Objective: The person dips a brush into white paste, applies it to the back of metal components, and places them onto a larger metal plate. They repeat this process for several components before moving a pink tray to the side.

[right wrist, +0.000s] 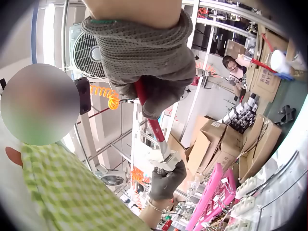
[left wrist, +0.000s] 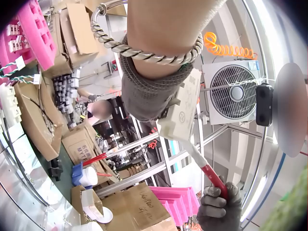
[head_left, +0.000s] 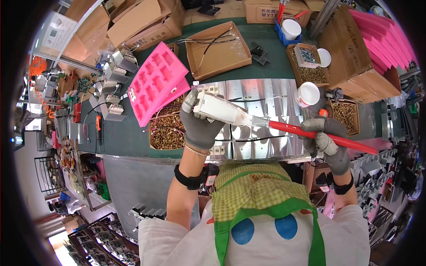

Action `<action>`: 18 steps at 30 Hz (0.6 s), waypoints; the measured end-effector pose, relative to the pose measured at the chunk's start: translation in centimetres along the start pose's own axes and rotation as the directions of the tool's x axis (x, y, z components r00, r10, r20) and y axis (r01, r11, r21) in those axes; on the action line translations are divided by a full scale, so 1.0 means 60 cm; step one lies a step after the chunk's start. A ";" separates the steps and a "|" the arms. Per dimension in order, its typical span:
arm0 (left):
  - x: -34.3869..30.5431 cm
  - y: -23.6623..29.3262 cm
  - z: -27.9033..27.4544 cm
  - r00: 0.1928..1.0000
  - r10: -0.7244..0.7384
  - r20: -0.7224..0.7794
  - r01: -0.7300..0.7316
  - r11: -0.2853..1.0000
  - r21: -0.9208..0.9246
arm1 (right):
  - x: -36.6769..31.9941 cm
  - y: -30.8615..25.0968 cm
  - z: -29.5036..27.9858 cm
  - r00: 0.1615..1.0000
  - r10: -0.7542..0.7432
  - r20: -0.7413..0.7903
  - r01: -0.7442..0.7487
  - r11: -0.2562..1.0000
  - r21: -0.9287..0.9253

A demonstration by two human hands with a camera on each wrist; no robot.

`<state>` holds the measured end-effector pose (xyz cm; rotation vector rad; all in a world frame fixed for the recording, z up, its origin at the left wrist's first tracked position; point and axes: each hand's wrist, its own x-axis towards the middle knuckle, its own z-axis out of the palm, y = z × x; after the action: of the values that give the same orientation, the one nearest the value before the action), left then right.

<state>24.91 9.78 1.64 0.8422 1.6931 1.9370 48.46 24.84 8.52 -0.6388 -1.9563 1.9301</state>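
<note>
The red tool (head_left: 293,128) is above the metal sheets (head_left: 266,88), your right hand (head_left: 327,142) curled round its handle, its far end meeting the white block (head_left: 217,107) that your left hand (head_left: 202,127) grips. From that block, the handle runs out between 3 and 4 o'clock, pink foam (head_left: 160,80) lies at 10, and brass parts (head_left: 167,133) sit at 8.

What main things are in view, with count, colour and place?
Workbench: 1, green, centre
Rectangular part: 1, white, over workbench
Red-handled tool, likely brush: 1, red, meeting rectangular part
Metal panels: several, silver, workbench centre
Foam trays: at least 2, pink, left
Foam sheets: several, pink, right
Small fittings: uncountable, brass, both sides
Tubs: at least 2, white, right
Cardboard tray: 1, brown, far side
Apron: 1, green, worn
Left hand: 1, grey glove, gripping rectangular part
Right hand: 1, grey glove, gripping tool
</note>
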 end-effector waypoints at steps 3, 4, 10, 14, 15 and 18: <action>0.004 -0.015 -0.010 0.993 -0.116 0.028 0.116 0.878 -0.465 | -0.013 0.000 -0.014 0.999 0.031 -0.020 -0.032 0.999 -0.006; 0.006 -0.021 -0.014 0.987 -0.151 0.050 0.151 0.786 -0.599 | -0.017 -0.005 -0.016 0.997 0.060 -0.054 -0.061 0.998 -0.013; 0.008 -0.005 0.007 0.991 -0.070 -0.116 0.007 0.882 -0.471 | -0.011 -0.010 0.015 0.990 -0.105 -0.096 0.120 0.980 0.161; 0.007 -0.001 0.000 0.996 -0.069 -0.055 0.025 0.820 -0.572 | -0.009 0.001 0.008 0.999 -0.016 -0.044 0.020 0.995 0.096; 0.008 0.002 -0.004 0.991 -0.133 -0.006 0.089 0.699 -0.709 | -0.011 0.004 0.004 0.997 -0.045 -0.066 0.050 0.996 0.076; 0.004 -0.005 -0.001 0.997 0.025 -0.076 -0.059 0.866 -0.496 | -0.016 0.002 -0.004 0.984 -0.145 -0.105 0.147 0.989 0.006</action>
<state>24.69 9.94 1.40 0.6192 1.1165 2.3049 49.38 24.54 8.51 -0.5639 -1.8702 1.7844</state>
